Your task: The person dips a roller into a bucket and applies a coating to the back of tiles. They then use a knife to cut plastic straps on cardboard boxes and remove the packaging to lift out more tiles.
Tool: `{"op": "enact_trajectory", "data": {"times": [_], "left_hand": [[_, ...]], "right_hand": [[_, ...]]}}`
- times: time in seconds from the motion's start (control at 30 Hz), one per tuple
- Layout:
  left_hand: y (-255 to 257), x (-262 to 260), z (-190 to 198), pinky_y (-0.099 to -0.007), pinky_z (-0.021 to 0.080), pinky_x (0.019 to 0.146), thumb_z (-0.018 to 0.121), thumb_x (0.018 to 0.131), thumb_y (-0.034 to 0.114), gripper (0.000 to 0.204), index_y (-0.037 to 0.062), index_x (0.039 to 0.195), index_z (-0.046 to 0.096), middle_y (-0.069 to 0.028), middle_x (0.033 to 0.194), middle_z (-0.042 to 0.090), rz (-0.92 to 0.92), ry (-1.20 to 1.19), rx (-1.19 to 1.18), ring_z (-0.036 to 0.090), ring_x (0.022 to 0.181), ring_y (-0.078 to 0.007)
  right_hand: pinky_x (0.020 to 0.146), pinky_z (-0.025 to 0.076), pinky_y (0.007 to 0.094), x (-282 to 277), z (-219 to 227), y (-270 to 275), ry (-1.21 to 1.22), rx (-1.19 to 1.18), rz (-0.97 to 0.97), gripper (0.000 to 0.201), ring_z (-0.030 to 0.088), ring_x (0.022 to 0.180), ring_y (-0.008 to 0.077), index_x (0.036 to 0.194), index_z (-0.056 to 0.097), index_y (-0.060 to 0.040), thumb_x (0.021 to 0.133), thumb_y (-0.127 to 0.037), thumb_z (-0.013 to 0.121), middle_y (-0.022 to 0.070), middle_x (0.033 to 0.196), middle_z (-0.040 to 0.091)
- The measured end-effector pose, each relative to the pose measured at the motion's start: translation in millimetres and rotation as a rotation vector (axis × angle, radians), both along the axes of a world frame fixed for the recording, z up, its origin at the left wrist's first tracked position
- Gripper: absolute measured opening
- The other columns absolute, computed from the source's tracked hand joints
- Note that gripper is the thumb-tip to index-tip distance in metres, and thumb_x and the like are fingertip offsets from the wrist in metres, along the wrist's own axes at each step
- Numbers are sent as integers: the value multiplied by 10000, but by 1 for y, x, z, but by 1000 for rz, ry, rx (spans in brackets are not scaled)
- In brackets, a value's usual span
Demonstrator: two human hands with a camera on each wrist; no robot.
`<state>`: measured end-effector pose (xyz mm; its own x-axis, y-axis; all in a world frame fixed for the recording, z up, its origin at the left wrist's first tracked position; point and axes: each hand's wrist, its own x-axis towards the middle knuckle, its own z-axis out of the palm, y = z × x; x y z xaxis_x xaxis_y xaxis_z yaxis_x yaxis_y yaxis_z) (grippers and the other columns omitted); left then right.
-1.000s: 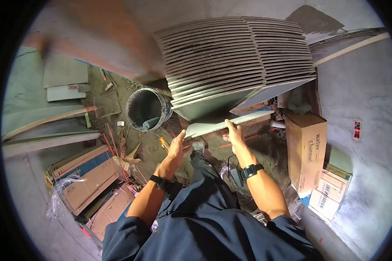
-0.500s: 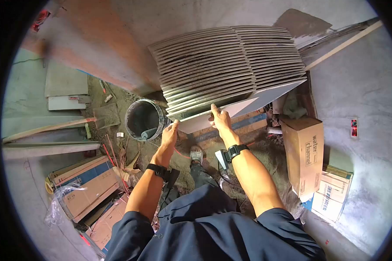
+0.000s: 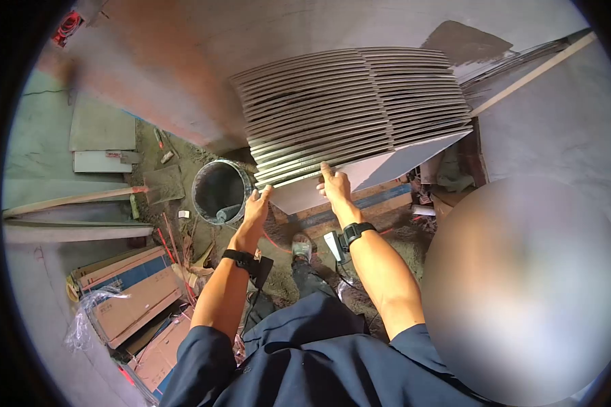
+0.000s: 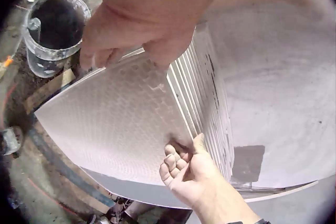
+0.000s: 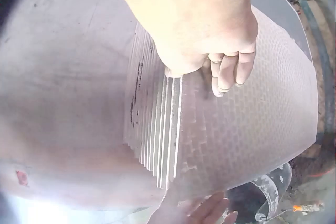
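A stack of large flat tiles (image 3: 312, 102) leans upright on the wall in two side-by-side rows. The foremost tile (image 3: 305, 198) lies against the left row, its patterned back (image 4: 115, 124) facing me. At its left top corner my left hand (image 3: 256, 209) grips the edge. My right hand (image 3: 336, 186) holds the top edge farther right, with the thumb (image 4: 198, 142) over the edge and the fingers curled in front of the face. Part of the left hand's grip is hidden behind its own wrist in the left wrist view.
A mortar-stained bucket (image 4: 44, 64) stands just left of the tiles. Farther left are a shovel (image 3: 163, 185) and flattened cardboard boxes (image 3: 139, 292). A blue-striped carton (image 3: 380, 202) lies below the tile. A blurred round patch hides the right side of the head view.
The tile, held away from the stack nearly edge-on, has moved forward and up against the left row, both hands with it. Over the last half second hands and tile shift only slightly.
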<state>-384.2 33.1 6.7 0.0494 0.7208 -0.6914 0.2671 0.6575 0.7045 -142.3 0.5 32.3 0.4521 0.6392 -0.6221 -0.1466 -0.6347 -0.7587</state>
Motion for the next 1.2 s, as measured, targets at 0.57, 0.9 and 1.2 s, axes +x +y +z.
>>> {"op": "enact_trajectory", "data": {"times": [0.57,0.9,1.2], "left_hand": [[-39,-90,12,-303,445,746,604,941,463,347,117,925,582,14,805,497,-112,63,85,482,737,-124],[-256,-447,26,-428,488,966,629,844,494,636,30,1278,611,-216,1196,661,-155,696,-74,635,1116,-359],[-438,-571,104,-488,504,698,610,761,253,244,36,821,705,-210,809,688,331,822,138,655,690,-369]], "right_hand": [[605,493,360,12,-47,-226,-143,-339,379,591,648,586,204,758,669,-19,881,-588,565,92,644,668],[402,355,277,-1,-64,-287,33,-417,573,296,486,435,118,679,597,-40,917,-216,602,44,568,571],[404,387,277,-149,-36,-154,-242,-249,1032,309,490,436,120,652,581,-44,895,-233,613,42,555,564]]}}
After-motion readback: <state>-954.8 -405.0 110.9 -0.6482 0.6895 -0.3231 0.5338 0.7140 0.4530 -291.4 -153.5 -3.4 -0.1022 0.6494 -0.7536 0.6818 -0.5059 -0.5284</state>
